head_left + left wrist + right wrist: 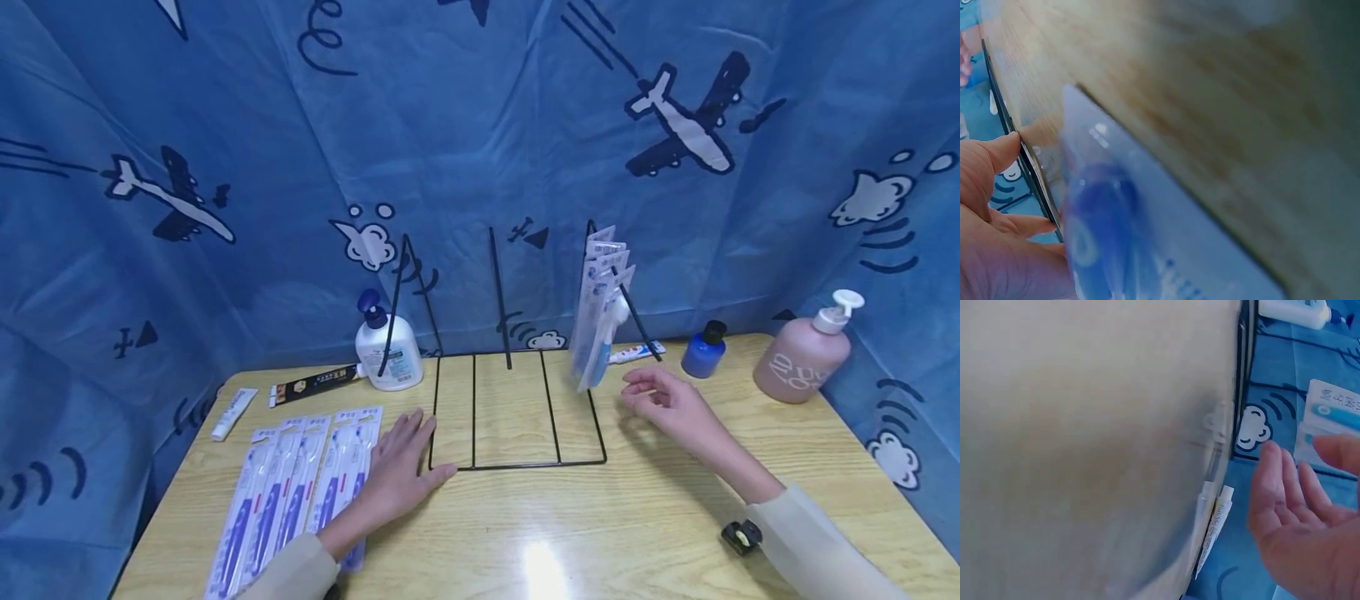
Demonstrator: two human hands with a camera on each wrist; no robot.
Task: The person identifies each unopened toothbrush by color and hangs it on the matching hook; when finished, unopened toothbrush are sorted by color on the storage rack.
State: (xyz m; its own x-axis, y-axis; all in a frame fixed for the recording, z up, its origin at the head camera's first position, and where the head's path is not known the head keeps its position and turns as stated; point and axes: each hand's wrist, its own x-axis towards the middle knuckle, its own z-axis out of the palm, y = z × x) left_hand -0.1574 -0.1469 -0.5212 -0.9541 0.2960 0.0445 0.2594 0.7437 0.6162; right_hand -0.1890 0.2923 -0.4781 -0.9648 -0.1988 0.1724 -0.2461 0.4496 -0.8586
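On the near left of the table, left hand [396, 477] lies flat on the toothbrush packs [300, 483]; right hand [667, 406] hovers loose, empty, by the rack [517, 462]. I'd pinch one pack's top edge, not the stack.

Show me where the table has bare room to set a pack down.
Bare wood runs along the near table edge between both arms, and right of the right hand before the pink pump bottle. The left is crowded with toothbrush packs.
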